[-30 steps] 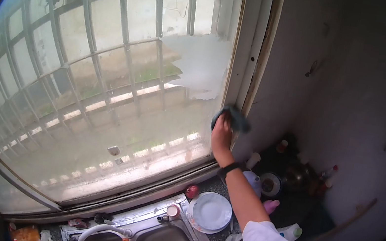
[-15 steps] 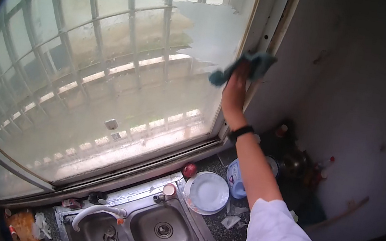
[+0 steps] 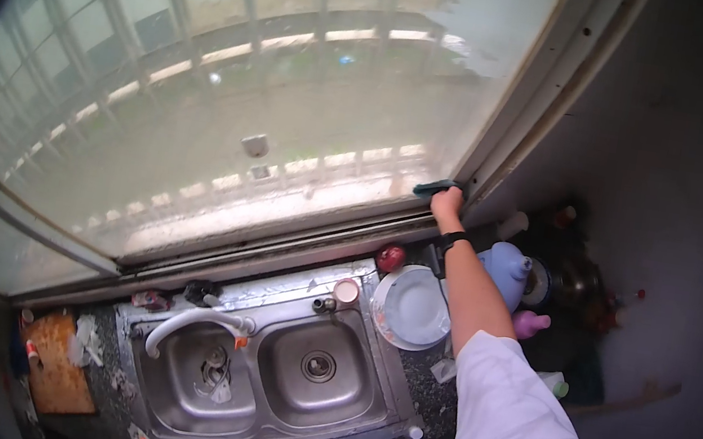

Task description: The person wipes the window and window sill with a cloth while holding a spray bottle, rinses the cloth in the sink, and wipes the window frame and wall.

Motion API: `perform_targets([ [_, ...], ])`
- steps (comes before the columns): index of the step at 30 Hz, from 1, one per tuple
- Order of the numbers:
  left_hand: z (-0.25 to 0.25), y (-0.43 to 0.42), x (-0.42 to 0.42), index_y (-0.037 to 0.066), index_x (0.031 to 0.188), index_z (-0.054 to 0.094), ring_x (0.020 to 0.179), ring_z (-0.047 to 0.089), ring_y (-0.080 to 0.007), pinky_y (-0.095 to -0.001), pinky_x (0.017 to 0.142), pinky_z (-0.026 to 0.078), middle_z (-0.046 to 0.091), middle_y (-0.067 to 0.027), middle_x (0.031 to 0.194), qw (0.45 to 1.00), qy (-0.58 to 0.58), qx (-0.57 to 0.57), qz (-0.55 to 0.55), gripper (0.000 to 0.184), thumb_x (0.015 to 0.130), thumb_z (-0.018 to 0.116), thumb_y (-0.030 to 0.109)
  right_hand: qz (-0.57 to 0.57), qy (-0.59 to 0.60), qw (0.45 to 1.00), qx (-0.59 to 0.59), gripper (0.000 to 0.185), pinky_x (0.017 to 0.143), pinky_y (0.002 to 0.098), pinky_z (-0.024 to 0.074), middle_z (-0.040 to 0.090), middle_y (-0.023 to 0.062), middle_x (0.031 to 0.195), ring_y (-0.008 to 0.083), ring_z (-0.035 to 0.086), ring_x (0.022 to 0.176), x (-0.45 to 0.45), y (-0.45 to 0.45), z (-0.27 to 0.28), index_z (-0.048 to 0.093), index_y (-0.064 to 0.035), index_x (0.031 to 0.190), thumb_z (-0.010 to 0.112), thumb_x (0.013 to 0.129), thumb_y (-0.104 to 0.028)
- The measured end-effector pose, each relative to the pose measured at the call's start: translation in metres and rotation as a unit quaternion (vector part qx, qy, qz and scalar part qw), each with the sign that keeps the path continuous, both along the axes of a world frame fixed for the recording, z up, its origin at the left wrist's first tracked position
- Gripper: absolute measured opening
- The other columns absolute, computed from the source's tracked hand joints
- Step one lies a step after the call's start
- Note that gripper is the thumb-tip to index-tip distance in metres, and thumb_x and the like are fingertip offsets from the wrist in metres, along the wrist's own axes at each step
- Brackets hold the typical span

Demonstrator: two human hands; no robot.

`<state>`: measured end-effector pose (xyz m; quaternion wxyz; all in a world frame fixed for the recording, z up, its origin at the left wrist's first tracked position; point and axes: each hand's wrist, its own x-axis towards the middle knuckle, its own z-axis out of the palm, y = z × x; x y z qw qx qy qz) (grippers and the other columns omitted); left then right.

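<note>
As daylight falls through a barred, hazy window pane (image 3: 320, 124), a person's right hand (image 3: 447, 203) clutches a dark green cloth (image 3: 435, 188) above and beyond the right end of a double-basin sink (image 3: 350, 383). The fingers are curled around the fabric at the pane's lower corner, beside the window frame (image 3: 528, 101); how firmly the cloth meets the glass cannot be told. The left hand is out of view, so its hold is unknown.

Cloth spread flat beneath the fingertips would seem to suit so tight a corner better than a bunch, with a folded edge tucked in where glass meets frame. Pressure is probably best kept even and moderate, and the wrist straight, to spare the knuckles the hard edge.

The arm, in a white sleeve (image 3: 513, 416), reaches past stacked plates (image 3: 416, 306) just right of the sink. A blue container (image 3: 503, 269) and a pink bottle (image 3: 528, 325) stand farther right of the basins; a round red item (image 3: 390, 258) sits just beyond the sink's far right corner. A raised elbow would likely keep the forearm clear of them all.
</note>
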<state>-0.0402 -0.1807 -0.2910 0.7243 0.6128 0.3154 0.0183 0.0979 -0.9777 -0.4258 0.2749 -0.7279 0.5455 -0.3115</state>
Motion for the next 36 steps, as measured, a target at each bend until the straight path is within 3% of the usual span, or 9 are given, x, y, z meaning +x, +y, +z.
perform_targets([
  [3, -0.008, 0.007, 0.001, 0.018, 0.119, 0.067, 0.043, 0.032, -0.0081, -0.0235, 0.041, 0.025, 0.042, 0.0055, 0.057, 0.999, 0.043, -0.009, 0.014, 0.042, 0.09, 0.047, 0.04, -0.036, -0.051, 0.997, 0.035, 0.015, 0.08, 0.0446, 0.0528, 0.068, 0.0264, 0.09, 0.0398, 0.067, 0.09, 0.011, -0.002, -0.009, 0.069, 0.0047, 0.085, 0.059, 0.075, 0.0],
  [6, -0.017, 0.022, -0.007, 0.02, 0.113, 0.069, 0.042, 0.032, -0.0072, -0.0236, 0.039, 0.025, 0.041, 0.0068, 0.055, 0.999, 0.029, -0.017, 0.007, 0.037, 0.088, 0.052, 0.041, 0.009, 0.051, 0.997, 0.051, 0.016, 0.082, 0.0436, 0.0529, 0.069, 0.0258, 0.091, 0.0396, 0.067, 0.093, 0.037, 0.037, -0.013, 0.07, 0.0034, 0.087, 0.064, 0.074, -0.003],
  [12, -0.023, 0.042, -0.008, 0.024, 0.102, 0.071, 0.04, 0.035, -0.0075, -0.0239, 0.038, 0.026, 0.039, 0.0077, 0.053, 0.996, 0.054, -0.052, 0.048, 0.028, 0.084, 0.059, 0.043, 0.054, -0.09, 0.98, 0.17, 0.014, 0.074, 0.0425, 0.0523, 0.069, 0.0252, 0.083, 0.0378, 0.069, 0.084, 0.091, 0.15, -0.007, 0.066, 0.006, 0.078, 0.057, 0.078, -0.005],
  [14, -0.027, 0.036, -0.003, 0.025, 0.103, 0.071, 0.04, 0.034, -0.0076, -0.0237, 0.038, 0.026, 0.04, 0.0079, 0.054, 0.996, 0.056, -0.048, 0.056, 0.028, 0.085, 0.058, 0.042, 0.137, 0.036, 0.985, 0.099, 0.017, 0.083, 0.0495, 0.0499, 0.065, 0.0302, 0.093, 0.0457, 0.063, 0.094, 0.107, 0.197, -0.006, 0.063, 0.0062, 0.084, 0.053, 0.082, -0.007],
  [19, -0.022, 0.011, 0.01, 0.025, 0.117, 0.068, 0.039, 0.031, -0.0076, -0.0243, 0.037, 0.024, 0.039, 0.0061, 0.053, 0.994, 0.071, -0.027, 0.083, 0.038, 0.085, 0.054, 0.04, 0.037, -0.039, 0.992, 0.118, 0.026, 0.095, 0.0489, 0.0435, 0.058, 0.0322, 0.111, 0.046, 0.056, 0.109, 0.107, 0.198, -0.008, 0.048, 0.0043, 0.111, 0.049, 0.086, -0.003],
  [21, -0.025, 0.023, 0.006, 0.025, 0.118, 0.067, 0.039, 0.031, -0.0076, -0.0243, 0.037, 0.024, 0.039, 0.006, 0.053, 0.995, 0.063, -0.029, 0.077, 0.039, 0.085, 0.054, 0.04, 0.013, -0.048, 0.999, 0.018, 0.025, 0.094, 0.0484, 0.0442, 0.058, 0.0306, 0.112, 0.0441, 0.056, 0.108, 0.088, 0.136, -0.037, 0.046, 0.0063, 0.111, 0.045, 0.087, -0.001],
  [24, -0.031, 0.042, 0.002, 0.025, 0.12, 0.066, 0.039, 0.031, -0.0076, -0.0243, 0.037, 0.024, 0.039, 0.0059, 0.053, 0.996, 0.052, -0.028, 0.071, 0.04, 0.085, 0.054, 0.04, -0.027, -0.032, 0.999, -0.003, 0.016, 0.085, 0.0507, 0.0486, 0.064, 0.0308, 0.099, 0.0457, 0.062, 0.098, 0.062, 0.094, -0.023, 0.06, 0.0053, 0.094, 0.05, 0.087, -0.005],
  [32, -0.043, 0.076, 0.018, 0.023, 0.13, 0.06, 0.039, 0.03, -0.008, -0.0239, 0.037, 0.025, 0.038, 0.006, 0.053, 0.998, 0.015, -0.065, -0.007, 0.048, 0.086, 0.056, 0.041, 0.144, -0.003, 0.989, -0.042, 0.013, 0.077, 0.0537, 0.0472, 0.062, 0.0295, 0.081, 0.0455, 0.063, 0.083, 0.163, 0.314, -0.045, 0.058, 0.0035, 0.079, 0.05, 0.084, -0.006],
  [36, -0.033, 0.113, 0.045, 0.023, 0.125, 0.063, 0.039, 0.033, -0.0078, -0.0239, 0.035, 0.03, 0.037, 0.0063, 0.055, 0.995, 0.044, -0.094, 0.001, 0.04, 0.09, 0.057, 0.04, 0.162, -0.017, 0.984, -0.067, 0.005, 0.069, 0.0499, 0.0477, 0.061, 0.0217, 0.077, 0.0407, 0.061, 0.078, 0.139, 0.267, -0.039, 0.056, 0.0, 0.079, 0.054, 0.079, -0.005],
])
